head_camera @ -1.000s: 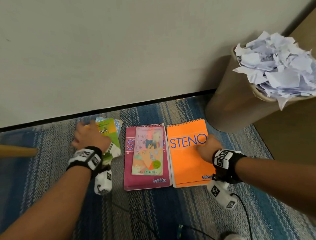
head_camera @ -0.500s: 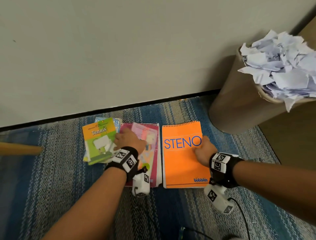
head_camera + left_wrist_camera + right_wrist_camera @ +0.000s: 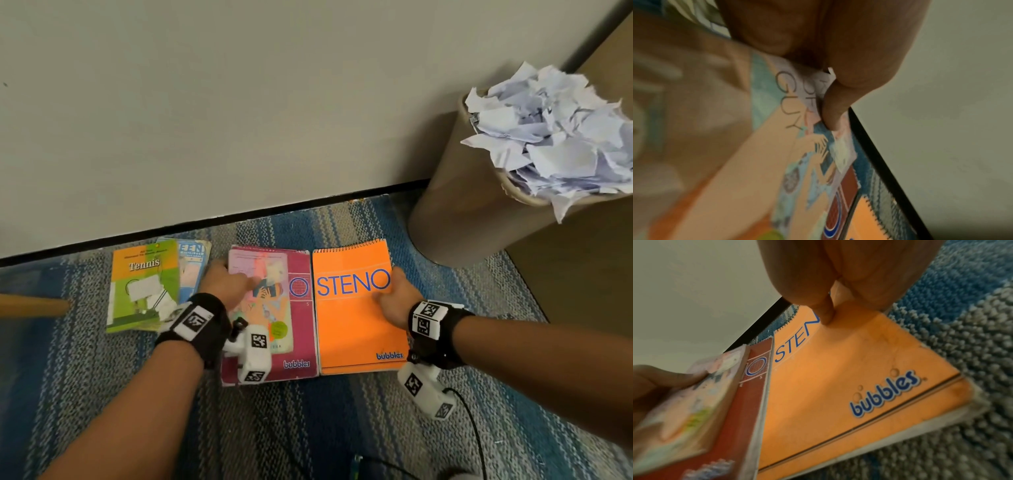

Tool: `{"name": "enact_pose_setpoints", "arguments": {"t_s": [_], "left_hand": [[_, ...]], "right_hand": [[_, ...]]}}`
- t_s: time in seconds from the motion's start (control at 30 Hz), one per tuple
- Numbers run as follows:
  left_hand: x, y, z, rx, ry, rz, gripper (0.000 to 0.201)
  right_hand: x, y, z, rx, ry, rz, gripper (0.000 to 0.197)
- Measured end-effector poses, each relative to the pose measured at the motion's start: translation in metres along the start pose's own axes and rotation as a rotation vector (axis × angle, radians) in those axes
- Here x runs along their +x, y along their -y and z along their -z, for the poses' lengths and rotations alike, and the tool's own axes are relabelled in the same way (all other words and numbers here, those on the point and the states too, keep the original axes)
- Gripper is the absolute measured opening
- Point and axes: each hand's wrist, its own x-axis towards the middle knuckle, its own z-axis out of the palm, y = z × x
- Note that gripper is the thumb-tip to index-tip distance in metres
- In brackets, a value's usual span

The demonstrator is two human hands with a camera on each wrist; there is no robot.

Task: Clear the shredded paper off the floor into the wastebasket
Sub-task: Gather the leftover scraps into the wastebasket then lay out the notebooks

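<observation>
Head view: left hand (image 3: pixel 227 284) has crossed from the tennis book (image 3: pixel 144 284) onto the paperback (image 3: pixel 270 301), fingers pinching its cover; right hand (image 3: pixel 397 301) fingertips stay pressed on the orange notepad (image 3: pixel 356 329); wastebasket (image 3: pixel 479 205) heaped, so only tidying remains

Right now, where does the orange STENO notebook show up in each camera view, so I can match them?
Head: orange STENO notebook lies right of centre on the rug, right hand on its right edge.
Left wrist: only its spiral-bound corner shows, bottom right.
Right wrist: fills the centre, a fingertip pressing near the lettering.
Shared landmark: the maroon notebook lying against its left edge, in all three views.
</observation>
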Motion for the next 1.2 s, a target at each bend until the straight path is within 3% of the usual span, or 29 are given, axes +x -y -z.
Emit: {"name": "enact_pose_setpoints", "arguments": {"t_s": [0.07, 0.1, 0.2, 0.3, 0.37, 0.43, 0.5, 0.57, 0.6, 0.73, 0.87, 0.93, 1.1, 1.13, 1.2], "left_hand": [[-0.004, -0.012, 0.015, 0.071, 0.057, -0.099, 0.014], [-0.006, -0.019, 0.022, -0.003, 0.091, -0.137, 0.009], [-0.013, -0.038, 0.032, -0.441, 0.279, -0.149, 0.022], [-0.023, -0.053, 0.01, -0.557, 0.418, -0.177, 0.025], [-0.022, -0.049, -0.018, -0.37, 0.378, -0.22, 0.018], [-0.017, -0.028, -0.045, 0.035, 0.292, -0.218, 0.013], [-0.015, -0.002, -0.06, 0.419, 0.178, -0.157, 0.04], [-0.017, 0.011, -0.068, 0.455, 0.105, -0.204, 0.047], [-0.018, 0.013, -0.071, 0.422, 0.115, -0.22, 0.046], [-0.017, 0.011, -0.069, 0.4, 0.189, -0.282, 0.044], [-0.025, 0.009, -0.061, 0.41, 0.239, -0.332, 0.04], [-0.025, 0.003, -0.045, 0.362, 0.116, -0.314, 0.035], [0.018, 0.009, 0.054, 0.275, -0.484, -0.194, 0.025], [0.031, 0.018, 0.077, 0.328, -0.533, -0.1, 0.033], [0.052, 0.044, 0.114, 0.451, -0.453, 0.156, 0.071]], "right_hand": [[0.0, 0.0, 0.001, 0.016, -0.001, -0.007, 0.031], [0.002, -0.001, 0.002, 0.043, 0.0, -0.02, 0.029], [0.01, 0.0, -0.005, 0.129, 0.019, -0.046, 0.026], [0.033, -0.008, -0.022, 0.273, 0.095, -0.016, 0.034], [0.038, -0.008, -0.029, 0.32, 0.108, -0.022, 0.069], [0.019, 0.009, -0.026, 0.282, 0.1, -0.036, 0.09], [0.007, 0.014, -0.025, 0.088, 0.062, 0.007, 0.069], [0.002, 0.009, -0.027, -0.088, 0.017, 0.083, 0.044], [0.002, 0.005, -0.027, -0.124, 0.008, 0.119, 0.04], [0.005, -0.002, -0.024, -0.181, -0.014, 0.128, 0.057], [0.004, 0.0, -0.025, -0.218, -0.018, 0.141, 0.052], [0.004, 0.003, -0.028, -0.211, -0.039, 0.144, 0.055], [0.002, 0.013, -0.029, -0.192, -0.111, 0.144, 0.058], [0.002, 0.014, -0.028, -0.198, -0.115, 0.153, 0.057], [0.001, 0.016, -0.029, -0.209, -0.12, 0.175, 0.057]]}}
